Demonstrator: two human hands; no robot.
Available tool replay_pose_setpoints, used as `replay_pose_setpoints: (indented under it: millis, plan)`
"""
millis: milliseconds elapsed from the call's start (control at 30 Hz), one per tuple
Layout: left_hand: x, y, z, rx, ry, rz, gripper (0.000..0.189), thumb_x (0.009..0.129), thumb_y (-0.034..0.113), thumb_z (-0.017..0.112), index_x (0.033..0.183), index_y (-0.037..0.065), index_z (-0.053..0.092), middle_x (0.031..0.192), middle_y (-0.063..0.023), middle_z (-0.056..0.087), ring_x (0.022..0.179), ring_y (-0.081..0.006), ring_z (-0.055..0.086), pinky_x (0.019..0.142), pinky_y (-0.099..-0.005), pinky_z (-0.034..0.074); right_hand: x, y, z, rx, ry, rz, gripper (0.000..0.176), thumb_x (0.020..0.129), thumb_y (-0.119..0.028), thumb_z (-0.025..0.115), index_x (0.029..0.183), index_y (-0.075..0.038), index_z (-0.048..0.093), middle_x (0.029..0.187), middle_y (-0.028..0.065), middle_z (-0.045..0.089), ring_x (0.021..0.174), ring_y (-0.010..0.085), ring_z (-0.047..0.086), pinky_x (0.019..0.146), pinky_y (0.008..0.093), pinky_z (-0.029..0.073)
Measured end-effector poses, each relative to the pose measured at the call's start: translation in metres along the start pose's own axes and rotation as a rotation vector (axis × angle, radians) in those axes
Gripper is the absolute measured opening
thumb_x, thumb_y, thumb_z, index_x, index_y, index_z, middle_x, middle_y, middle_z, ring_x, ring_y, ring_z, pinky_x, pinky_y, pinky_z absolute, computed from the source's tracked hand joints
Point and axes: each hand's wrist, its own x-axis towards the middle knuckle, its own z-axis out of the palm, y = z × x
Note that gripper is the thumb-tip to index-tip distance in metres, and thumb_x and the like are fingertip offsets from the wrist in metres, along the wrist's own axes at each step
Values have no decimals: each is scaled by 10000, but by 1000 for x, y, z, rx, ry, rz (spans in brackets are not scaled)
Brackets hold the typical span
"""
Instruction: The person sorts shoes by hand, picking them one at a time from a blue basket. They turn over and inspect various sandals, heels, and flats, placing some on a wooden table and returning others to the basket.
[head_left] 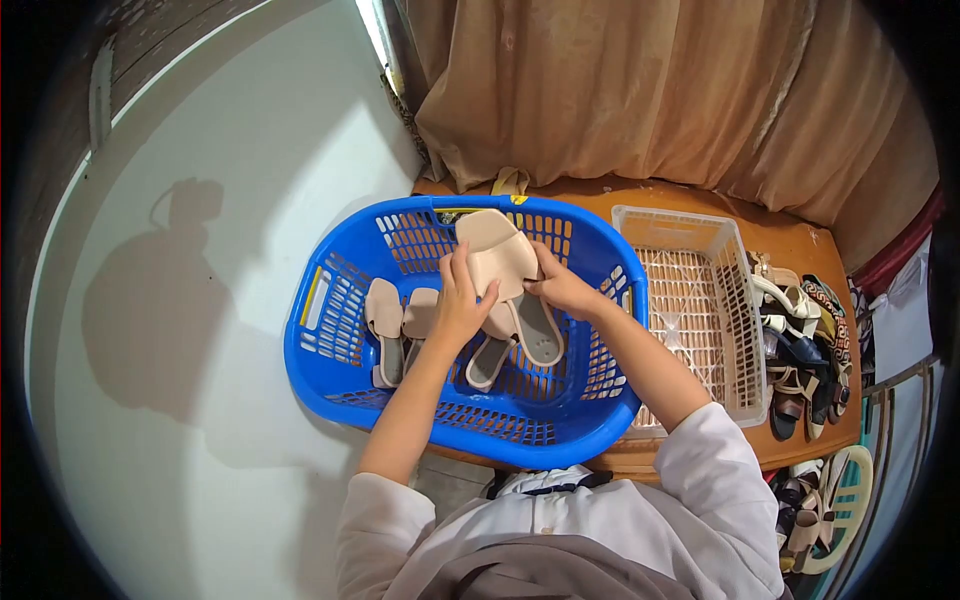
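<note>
Over the blue basket (500, 455), my left hand (463, 300) and my right hand (560, 285) grip a beige sandal (500, 255) from its two sides. The sandal's wide strap faces up, and its grey-insoled end (540, 335) points toward me. My left fingers are wrapped on the strap's left edge, and my right fingers are pressed on its right edge. Below, partly hidden, another beige sandal (488, 362) lies in the basket. More beige sandals (384, 312) stand at the basket's left side, some behind my left forearm.
Right of the basket sits a clear plastic crate (745, 300) on the brown table (795, 245). Several sandals (805, 350) are piled at the table's right end. A chair (855, 500) below holds more footwear. A brown curtain (640, 90) hangs behind; a white wall stands left.
</note>
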Motion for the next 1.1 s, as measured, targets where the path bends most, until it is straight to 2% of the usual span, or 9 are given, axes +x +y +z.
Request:
replay_pose_setpoints:
  millis: [167,200,433,600,700,900,933,1033,1100]
  plan:
    - [-2,12,-11,-38,-132,-31,940,655,157,751,1375,47,156,1211,-250,291,1068,-431,441,875,-439,432,-13,-5,13,-57,-16,-2,663,805,32,525,1355,-126,188,1210,145,421,1167,223,395,913,326,363]
    - [-3,12,-17,-55,-156,-1,957,647,160,757,1383,62,152,1214,-245,291,1064,-428,446,877,-432,433,-10,-2,16,-105,17,-112,682,798,42,516,1362,-134,174,1235,150,395,1186,238,386,911,335,370]
    - [-4,-10,-33,-25,-342,-25,960,588,140,744,1390,130,216,1243,-175,348,1121,-358,446,887,-387,444,-11,-5,9,-23,-85,46,706,771,42,510,1366,-140,177,1236,138,386,1154,232,408,879,338,398]
    - [-2,1,-35,-89,-324,6,975,565,131,757,1374,79,216,1200,-203,342,1110,-400,424,926,-414,406,-7,-3,2,53,-147,133,750,724,47,500,1374,-132,172,1219,137,394,1099,214,433,855,316,408]
    - [-3,1,-33,-76,-327,-14,964,558,144,756,1363,72,230,1188,-207,353,1106,-399,423,930,-407,401,-8,-4,7,-58,-98,90,752,702,51,497,1369,-97,181,1250,154,380,1140,227,420,892,329,394]
    - [-2,-12,-24,-152,-275,26,832,575,154,763,1274,64,320,1169,-181,390,1072,-348,461,890,-396,428,5,15,4,-395,17,-276,701,713,71,456,1351,-16,181,1309,259,344,1246,329,365,989,364,326]
    - [-3,-14,-22,-177,-268,17,800,583,153,766,1254,67,340,1168,-168,401,1062,-326,475,869,-391,445,3,12,7,-447,71,-305,717,710,79,453,1359,-39,172,1291,284,355,1230,373,370,1002,381,322]
    - [-8,-12,-14,-181,-208,-11,717,603,118,723,1206,49,341,1148,-207,383,1059,-390,445,896,-404,407,4,14,7,-536,112,-513,756,699,70,506,1368,-112,204,1264,282,375,1203,388,389,1005,385,331]
    - [-6,-9,-12,-187,-202,-79,654,639,57,672,1200,46,337,1134,-216,388,1061,-410,438,902,-412,401,2,14,7,-636,53,-428,763,713,61,525,1366,-194,222,1192,263,416,1123,412,448,949,414,390]
